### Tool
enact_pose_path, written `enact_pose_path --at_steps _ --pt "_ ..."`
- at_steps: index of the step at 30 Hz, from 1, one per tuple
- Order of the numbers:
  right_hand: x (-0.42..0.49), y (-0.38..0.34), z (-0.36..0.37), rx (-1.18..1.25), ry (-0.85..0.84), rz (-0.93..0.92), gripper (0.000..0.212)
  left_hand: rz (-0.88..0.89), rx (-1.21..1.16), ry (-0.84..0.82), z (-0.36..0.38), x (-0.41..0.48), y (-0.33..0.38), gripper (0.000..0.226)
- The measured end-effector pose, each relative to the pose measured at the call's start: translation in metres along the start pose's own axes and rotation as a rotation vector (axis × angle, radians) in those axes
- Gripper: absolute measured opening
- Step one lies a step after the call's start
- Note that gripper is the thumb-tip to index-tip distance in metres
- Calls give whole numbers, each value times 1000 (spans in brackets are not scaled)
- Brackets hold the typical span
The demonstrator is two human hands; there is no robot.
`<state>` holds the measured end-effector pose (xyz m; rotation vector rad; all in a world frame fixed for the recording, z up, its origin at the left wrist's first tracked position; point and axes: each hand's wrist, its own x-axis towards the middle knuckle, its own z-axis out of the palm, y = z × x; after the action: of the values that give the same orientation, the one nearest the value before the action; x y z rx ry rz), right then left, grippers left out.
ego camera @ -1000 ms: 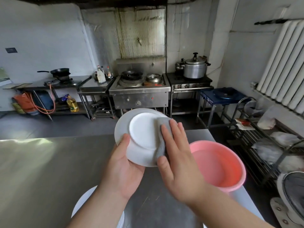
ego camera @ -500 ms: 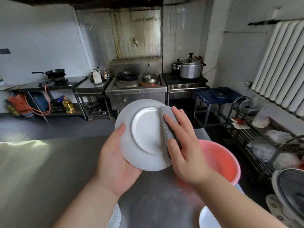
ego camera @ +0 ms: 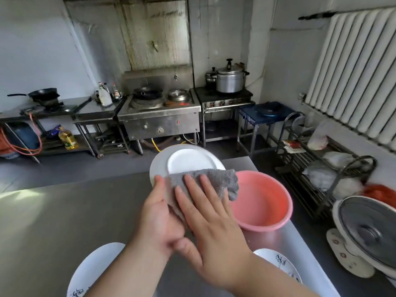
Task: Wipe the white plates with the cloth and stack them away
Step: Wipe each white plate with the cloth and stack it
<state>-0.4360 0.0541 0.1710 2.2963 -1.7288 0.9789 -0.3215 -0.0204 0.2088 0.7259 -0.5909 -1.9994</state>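
I hold a white plate (ego camera: 184, 160) up over the steel table (ego camera: 53, 215), its underside toward me. My left hand (ego camera: 158, 219) grips its near left rim, thumb on the face. A grey cloth (ego camera: 216, 180) lies across the plate's lower half. My right hand (ego camera: 210, 224) presses flat on the cloth with straight fingers. A stack of white plates (ego camera: 92, 271) sits at the near left, partly hidden by my left arm. Another white plate with dark markings (ego camera: 278, 261) lies at the near right behind my right arm.
A pink basin (ego camera: 265, 202) stands on the table just right of my hands. Past the table are a steel stove (ego camera: 159, 116), a pressure cooker (ego camera: 230, 79) and side benches. A wire rack (ego camera: 317, 168) and a fan (ego camera: 368, 230) stand at the right.
The plate has tilted flatter and lower. My right hand and the cloth slid from the plate's right rim to its lower half, fingers now spread flat. The view has moved closer.
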Motion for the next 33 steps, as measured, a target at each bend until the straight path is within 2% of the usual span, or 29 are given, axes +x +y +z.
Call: enact_pose_path --at_steps 3,5,8,11,15,18,20,21,23,24,27,29,31,33 --pt "-8 39 -20 158 38 217 77 23 25 -36 7 6 -16 64" --pt "-24 45 -23 190 81 321 77 -22 42 -71 11 12 -37 67" --pt "-57 39 -14 82 84 263 81 -228 -16 -116 23 14 -76 78" --pt "-87 50 -11 8 34 267 79 -308 3 -130 25 17 -110 78" --pt "-117 111 -32 146 92 581 62 -298 67 -223 20 26 -146 67" --pt "-139 158 -49 329 84 832 50 -391 64 -238 18 29 -176 63" --pt "-153 185 -61 369 17 1017 26 -435 84 -236 14 33 -196 58" --pt "-160 199 -67 339 -35 1082 26 -451 95 -231 12 36 -205 55" --pt "-176 225 -77 266 -208 1143 46 -493 138 -161 8 42 -222 48" --pt "-182 236 -80 289 -304 1161 49 -513 169 -115 6 45 -229 46" --pt "-200 257 -81 485 -539 1233 44 -535 308 -27 -4 55 -246 42" --pt "-209 267 -73 499 -683 1201 41 -518 431 45 -14 61 -254 39" --pt "-213 276 -60 473 -737 1177 41 -497 555 116 -22 65 -260 32" --pt "-213 280 -48 463 -694 1186 43 -472 671 154 -28 69 -264 34"
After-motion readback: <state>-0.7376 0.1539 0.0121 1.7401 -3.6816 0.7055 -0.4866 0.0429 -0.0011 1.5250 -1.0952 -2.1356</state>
